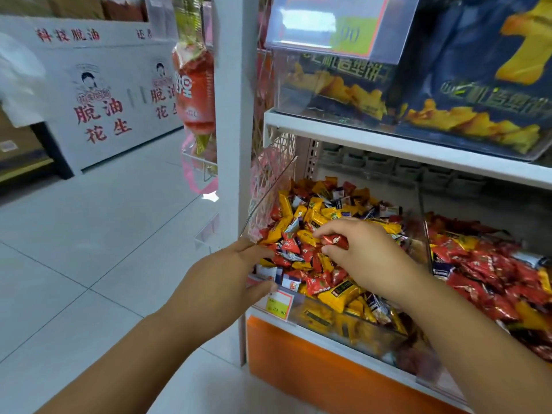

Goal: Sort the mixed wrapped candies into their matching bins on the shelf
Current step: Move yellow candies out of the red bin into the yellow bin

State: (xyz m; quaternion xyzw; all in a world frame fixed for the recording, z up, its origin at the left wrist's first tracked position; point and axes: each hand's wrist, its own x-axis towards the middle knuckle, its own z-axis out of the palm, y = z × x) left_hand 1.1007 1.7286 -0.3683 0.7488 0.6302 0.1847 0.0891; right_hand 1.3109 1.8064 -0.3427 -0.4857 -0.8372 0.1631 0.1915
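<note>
Sorting looks far from finished. The right hand [370, 255] pinches one red candy [336, 241] above the left bin [328, 325], which is heavily mixed. The left hand [227, 279] rests with fingers fairly straight on that bin's front-left corner, holding no candy. The right bin [525, 349] is mostly red.

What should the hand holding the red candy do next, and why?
Probably carry it rightward over the clear divider onto the mostly red pile: the right hand pinches a red candy above the mixed pile.
</note>
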